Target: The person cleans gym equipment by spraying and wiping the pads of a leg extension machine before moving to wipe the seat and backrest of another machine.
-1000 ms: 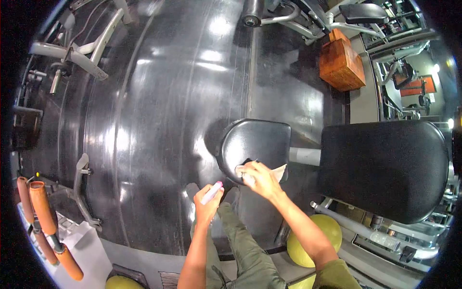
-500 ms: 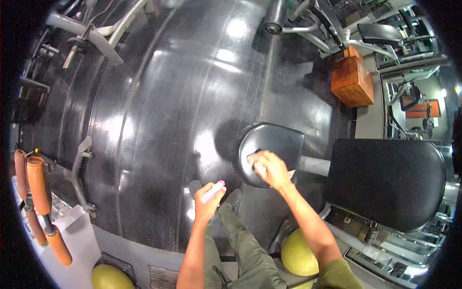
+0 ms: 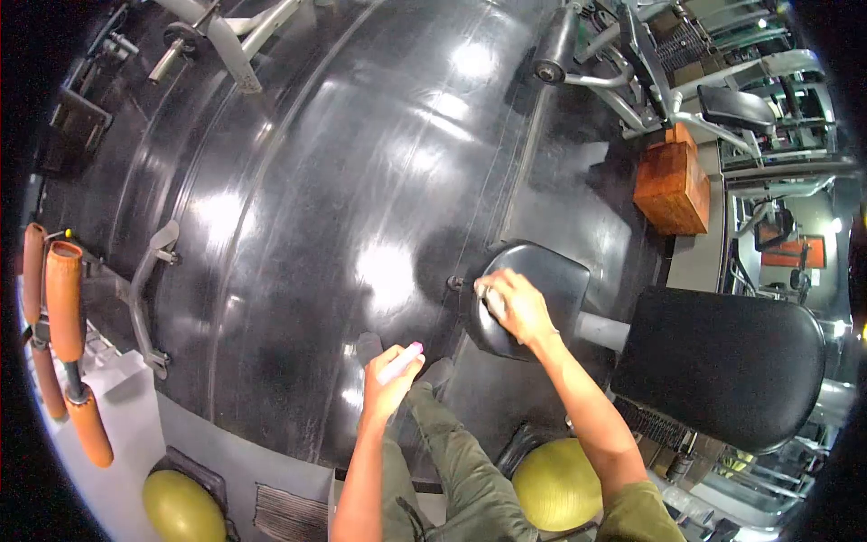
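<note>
My left hand [image 3: 386,384] is closed around a small whitish bottle [image 3: 397,363] with a pink top, held over the floor in front of my legs. My right hand [image 3: 519,310] is at the near left part of a black padded seat [image 3: 555,280], its fingers bunched around a pale cloth [image 3: 493,301]. Most of the cloth is hidden under the fingers. Joined to the seat by a light metal post [image 3: 603,331] is a larger black backrest pad [image 3: 722,370].
A wooden box [image 3: 671,191] stands at the upper right near gym machines and a mirror. Orange foam handles [image 3: 68,303] rise at the left. Yellow-green balls [image 3: 557,483] lie near my legs. Dark glossy floor [image 3: 361,181] spreads ahead.
My view has turned a little, shifting the seat right and down in the picture. My right hand has moved along the seat to its rounded left edge. My left hand still grips the bottle.
</note>
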